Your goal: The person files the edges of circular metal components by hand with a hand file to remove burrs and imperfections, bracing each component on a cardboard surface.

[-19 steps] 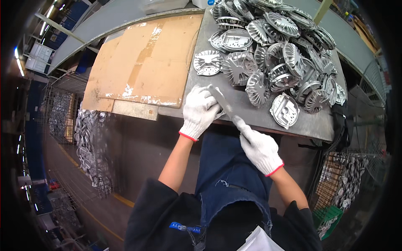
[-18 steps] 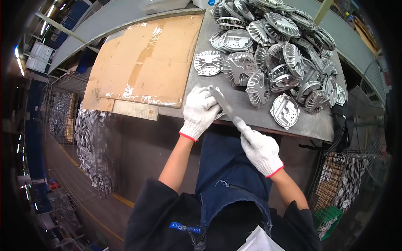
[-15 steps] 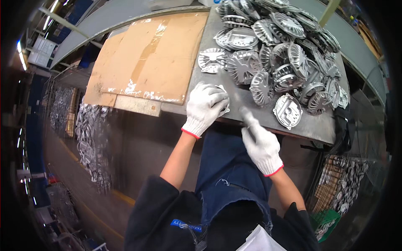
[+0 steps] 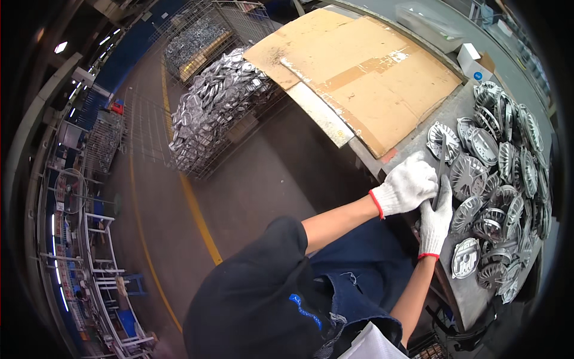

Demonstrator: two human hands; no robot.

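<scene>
Two white-gloved hands work close together just off the near right corner of the cardboard sheet [image 4: 365, 78], which lies flat on the grey table [image 4: 471, 299]. From where I stand, the left hand [image 4: 409, 183] has its fingers curled inward; whatever may be under them is hidden, so I can't tell if it grips anything. The right hand [image 4: 437, 216] is wrapped around the lower end of a flat metal tool [image 4: 442, 160], a narrow strip that stands up past the left hand's fingertips, to the right of the cardboard sheet. Beyond its tip, one finned round casting [image 4: 443, 142] lies between the sheet and a big heap of similar castings [image 4: 508, 161]. Farther from the sheet than the hands, a lone round part [image 4: 465, 258] rests near the table's edge, its recessed face up.

A pale board [image 4: 317, 110] runs along the sheet's near left edge. Well to the left of the sheet, a pile of silvery metal parts [image 4: 218, 99] fills a wire cage. Just past the sheet's far right corner sits a small white box [image 4: 470, 58], and behind the sheet, a clear plastic bin [image 4: 427, 29].
</scene>
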